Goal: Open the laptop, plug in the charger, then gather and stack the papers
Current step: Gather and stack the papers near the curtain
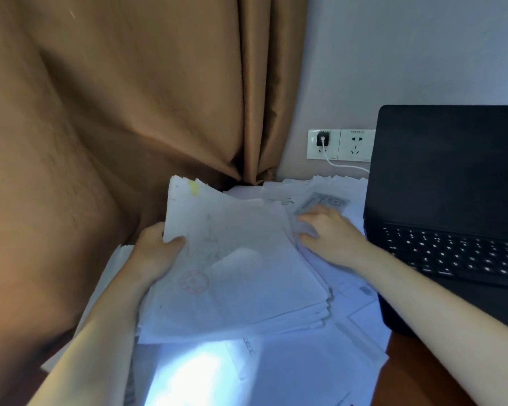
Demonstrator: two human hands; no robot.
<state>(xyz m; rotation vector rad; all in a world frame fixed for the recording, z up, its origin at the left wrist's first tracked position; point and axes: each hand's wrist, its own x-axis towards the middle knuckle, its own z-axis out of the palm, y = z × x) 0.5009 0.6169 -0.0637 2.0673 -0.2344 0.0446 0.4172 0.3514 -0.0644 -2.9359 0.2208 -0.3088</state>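
Left hand (156, 253) pinches the left edge of a floppy sheaf of white printed papers (247, 276), thumb on top, held over loose white sheets (305, 364). Right hand (332, 232) lies flat, fingers spread, on far sheets just left of the open black laptop (452, 171). Looks light and slippery: I'd support it underneath.

- One head-worn view looks forward and down over the table (408, 373), close above its near edge.
- The wide lens faces the far corner: curtain (115, 112) left, wall (408, 48) right.
- The right frame edge cuts the laptop (452, 171).
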